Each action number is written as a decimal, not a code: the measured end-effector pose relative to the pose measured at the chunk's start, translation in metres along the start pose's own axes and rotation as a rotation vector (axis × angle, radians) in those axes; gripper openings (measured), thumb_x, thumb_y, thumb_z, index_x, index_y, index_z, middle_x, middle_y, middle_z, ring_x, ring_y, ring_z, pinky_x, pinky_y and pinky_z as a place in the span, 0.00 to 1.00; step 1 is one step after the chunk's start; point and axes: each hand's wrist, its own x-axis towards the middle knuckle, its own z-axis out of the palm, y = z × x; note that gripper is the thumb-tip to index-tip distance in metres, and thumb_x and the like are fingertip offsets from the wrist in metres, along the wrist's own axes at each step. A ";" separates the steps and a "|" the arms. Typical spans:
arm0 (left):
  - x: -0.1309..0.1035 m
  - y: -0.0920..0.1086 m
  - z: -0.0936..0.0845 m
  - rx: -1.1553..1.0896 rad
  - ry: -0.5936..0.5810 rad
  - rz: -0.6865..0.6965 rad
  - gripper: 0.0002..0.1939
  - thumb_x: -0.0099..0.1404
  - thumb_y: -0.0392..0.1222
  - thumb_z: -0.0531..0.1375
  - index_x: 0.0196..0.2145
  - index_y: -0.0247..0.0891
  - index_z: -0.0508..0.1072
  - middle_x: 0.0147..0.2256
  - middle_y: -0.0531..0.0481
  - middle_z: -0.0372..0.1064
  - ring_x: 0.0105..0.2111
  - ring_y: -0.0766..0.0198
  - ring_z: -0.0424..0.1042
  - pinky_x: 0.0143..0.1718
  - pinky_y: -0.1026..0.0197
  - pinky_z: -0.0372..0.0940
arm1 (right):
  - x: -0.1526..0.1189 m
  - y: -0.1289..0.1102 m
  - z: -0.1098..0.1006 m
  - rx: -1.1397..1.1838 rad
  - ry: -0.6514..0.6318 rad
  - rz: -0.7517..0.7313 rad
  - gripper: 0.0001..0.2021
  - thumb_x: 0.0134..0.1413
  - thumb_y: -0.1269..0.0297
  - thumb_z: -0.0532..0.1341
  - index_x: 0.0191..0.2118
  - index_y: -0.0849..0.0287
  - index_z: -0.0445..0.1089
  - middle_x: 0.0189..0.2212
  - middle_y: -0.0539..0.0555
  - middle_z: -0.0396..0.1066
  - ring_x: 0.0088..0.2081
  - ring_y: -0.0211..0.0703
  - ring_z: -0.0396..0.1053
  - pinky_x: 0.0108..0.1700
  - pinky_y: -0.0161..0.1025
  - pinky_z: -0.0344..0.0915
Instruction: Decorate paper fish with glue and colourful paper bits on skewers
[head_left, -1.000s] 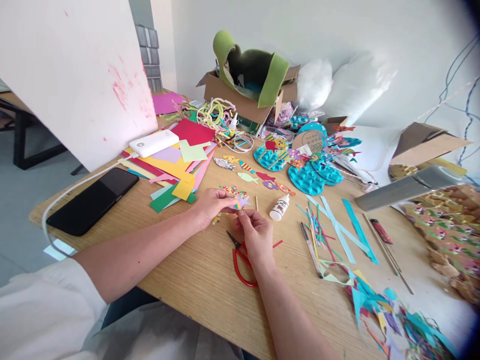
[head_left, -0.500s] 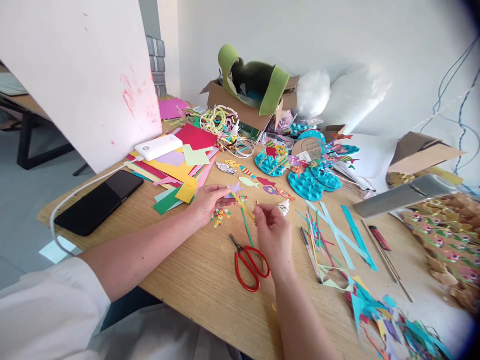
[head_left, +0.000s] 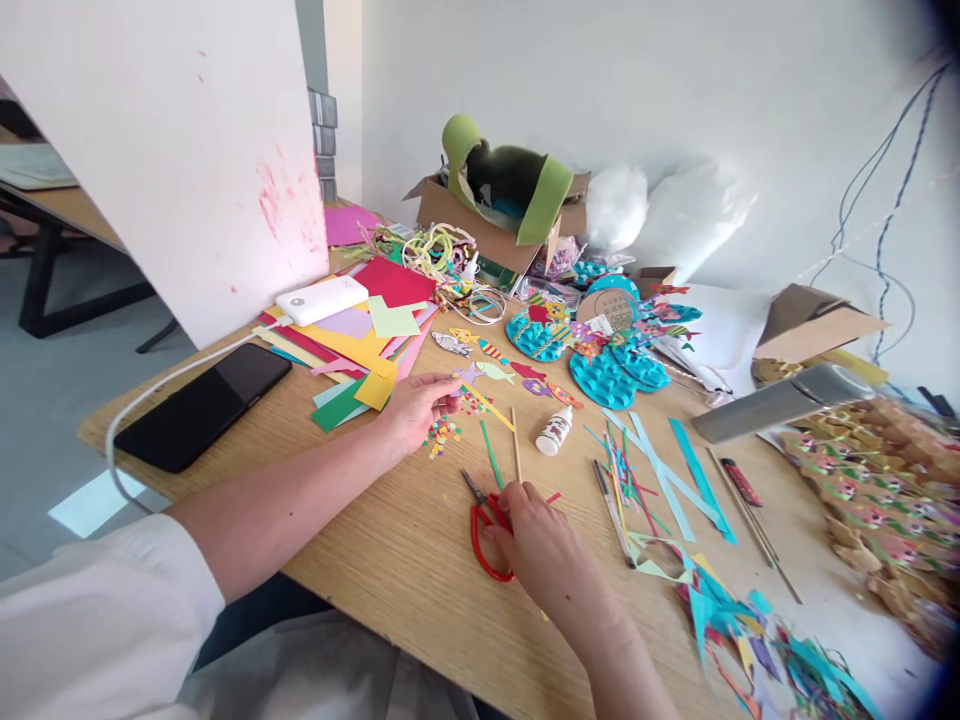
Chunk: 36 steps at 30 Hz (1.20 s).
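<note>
Between the left hand's [head_left: 411, 408] fingers [head_left: 442, 385], a paper cutout [head_left: 471, 375]: purple star shape with a yellow strip [head_left: 495, 408] trailing off it, pinched at its near edge, low over the table [head_left: 390, 540]. Confetti bits [head_left: 441, 434] lie just under that hand. Right hand [head_left: 541, 545] rests on the red scissors [head_left: 484, 530], fingers curled over the handles; whether they grip cannot be told. Wooden stick [head_left: 516, 445] and green strip [head_left: 491, 455] lie just beyond the right fingers. Glue bottle [head_left: 554, 431] on its side, farther out. Paper fish [head_left: 496, 371] in a row beyond the cutout. Coloured paper stack [head_left: 352, 345] and phone [head_left: 202, 405] off to the left of the left hand.
</note>
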 end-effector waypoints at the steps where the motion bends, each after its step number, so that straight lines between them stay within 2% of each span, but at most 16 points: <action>1: 0.000 0.000 0.000 -0.003 0.002 -0.005 0.10 0.44 0.36 0.71 0.25 0.33 0.75 0.23 0.51 0.71 0.23 0.70 0.69 0.30 0.64 0.64 | 0.000 0.002 0.002 0.008 0.007 0.006 0.01 0.54 0.71 0.59 0.34 0.60 0.68 0.34 0.59 0.74 0.34 0.46 0.74 0.30 0.36 0.55; 5: 0.000 0.002 0.000 -0.017 -0.004 -0.020 0.09 0.45 0.34 0.70 0.25 0.32 0.75 0.24 0.51 0.72 0.22 0.70 0.68 0.30 0.64 0.65 | 0.004 0.011 0.007 0.180 0.094 -0.027 0.04 0.50 0.70 0.58 0.26 0.58 0.67 0.27 0.56 0.74 0.28 0.44 0.71 0.28 0.36 0.55; 9: -0.001 0.002 0.001 -0.030 -0.022 -0.043 0.07 0.46 0.32 0.69 0.25 0.32 0.75 0.24 0.50 0.72 0.23 0.70 0.69 0.30 0.64 0.66 | 0.017 0.010 0.001 0.642 0.199 -0.047 0.01 0.47 0.68 0.59 0.28 0.58 0.67 0.22 0.51 0.71 0.23 0.40 0.68 0.26 0.36 0.59; 11: -0.001 0.002 0.001 -0.034 -0.023 -0.056 0.07 0.46 0.31 0.68 0.25 0.33 0.74 0.24 0.50 0.73 0.23 0.70 0.70 0.30 0.64 0.66 | 0.029 0.004 -0.001 0.870 0.285 -0.111 0.04 0.47 0.66 0.59 0.31 0.58 0.67 0.23 0.51 0.71 0.25 0.40 0.69 0.28 0.36 0.62; 13: -0.001 0.001 0.001 -0.033 -0.025 -0.069 0.07 0.47 0.31 0.68 0.25 0.33 0.74 0.25 0.50 0.73 0.24 0.69 0.70 0.31 0.64 0.67 | 0.041 -0.002 0.002 0.987 0.419 -0.168 0.06 0.49 0.62 0.60 0.33 0.58 0.66 0.27 0.52 0.72 0.27 0.41 0.70 0.30 0.36 0.64; 16: -0.001 0.000 0.001 -0.024 -0.030 -0.086 0.07 0.47 0.31 0.68 0.25 0.34 0.74 0.26 0.50 0.73 0.24 0.69 0.71 0.31 0.64 0.68 | 0.053 -0.007 0.014 0.994 0.540 -0.110 0.09 0.53 0.58 0.59 0.35 0.58 0.65 0.26 0.51 0.71 0.25 0.39 0.68 0.28 0.36 0.62; 21: -0.003 -0.002 0.002 -0.005 -0.041 -0.110 0.07 0.49 0.33 0.69 0.26 0.34 0.73 0.26 0.49 0.73 0.24 0.68 0.71 0.32 0.63 0.69 | 0.053 -0.001 0.030 0.808 0.558 -0.104 0.11 0.58 0.56 0.56 0.39 0.58 0.66 0.28 0.52 0.72 0.26 0.40 0.67 0.30 0.37 0.61; 36: -0.006 -0.009 0.004 0.090 -0.064 -0.074 0.08 0.47 0.34 0.69 0.24 0.33 0.72 0.26 0.50 0.72 0.27 0.69 0.71 0.32 0.65 0.67 | 0.051 0.001 0.028 0.640 0.582 -0.041 0.10 0.59 0.56 0.54 0.36 0.57 0.65 0.28 0.52 0.74 0.27 0.42 0.70 0.30 0.36 0.59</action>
